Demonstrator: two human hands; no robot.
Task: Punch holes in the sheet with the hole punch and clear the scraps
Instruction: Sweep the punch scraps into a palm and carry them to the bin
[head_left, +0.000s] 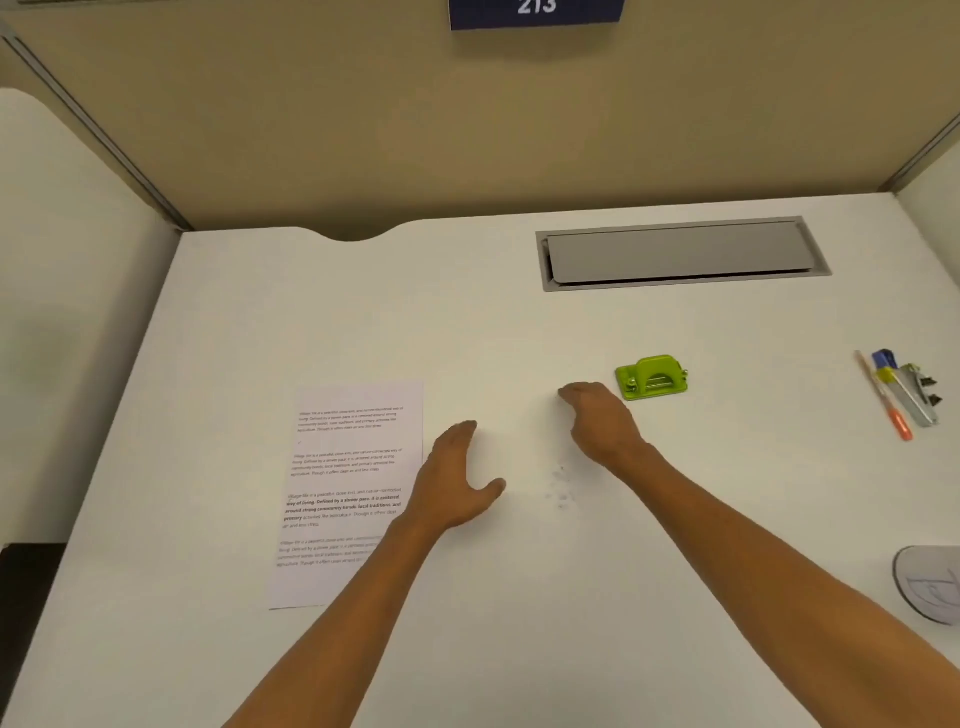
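- Your left hand (457, 480) lay flat near the white desk (467, 322), fingers extended together and thumb spread wide, holding nothing; its outer edge sat at the right border of the printed sheet (348, 488).
- Your right hand (600, 418) hovered palm-down with fingers curled inward to a narrow gap; whether they pinched anything could not be determined.
- The green hole punch (652, 378) stood upright on the desk just beside and beyond your right hand, apart from it.
- The paper scraps (561, 488) lay as a faint scatter on the desk between your two forearms.
- The sheet lay flat at your left, text facing up.
- Pens and a clip (904, 389) rested at the far right edge.
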